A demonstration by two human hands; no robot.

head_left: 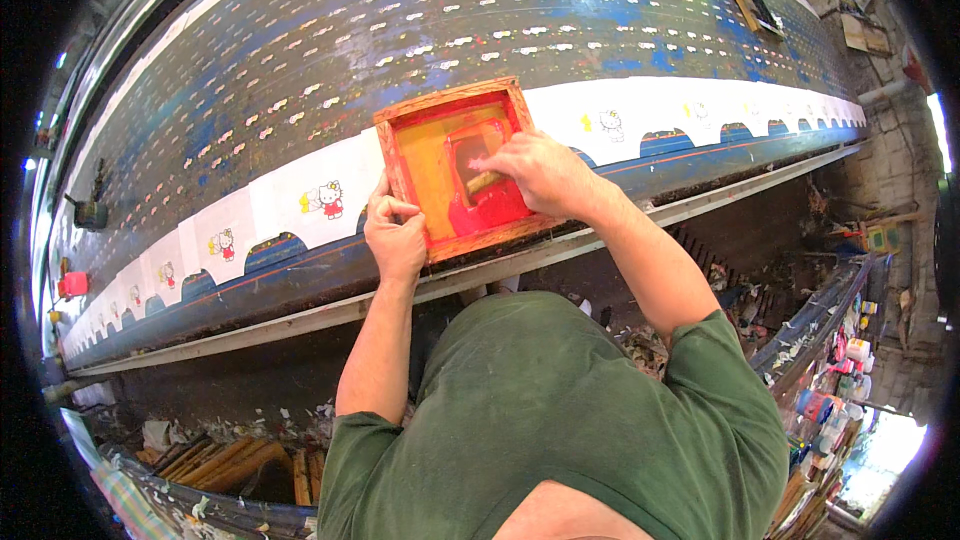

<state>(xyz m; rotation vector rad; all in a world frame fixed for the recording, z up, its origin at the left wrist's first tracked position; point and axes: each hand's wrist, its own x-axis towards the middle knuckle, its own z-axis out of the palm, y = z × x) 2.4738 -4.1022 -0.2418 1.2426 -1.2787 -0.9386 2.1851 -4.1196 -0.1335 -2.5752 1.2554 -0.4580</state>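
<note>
A wooden screen-printing frame [450,97] rests on a row of white cloth pieces along the near edge of a long table. Red ink is smeared over its yellowish mesh. My left hand [395,235] grips the frame's left side near the lower corner, fingers curled. Inside the frame, my right hand [545,172] is closed on a small squeegee [484,181], mostly hidden by the fingers, standing in the red ink. Left of the frame, a white cloth piece [283,202] carries a cartoon cat in red clothes. On the right, another cloth piece [640,100] shows a cat without red.
The dark table [420,30] is dotted with rows of small pale marks. A second frame [752,6] lies at its far right. A dark pot [90,213] and a red container [73,284] sit far left. Bottles and tubs [825,408] crowd a shelf behind on the right.
</note>
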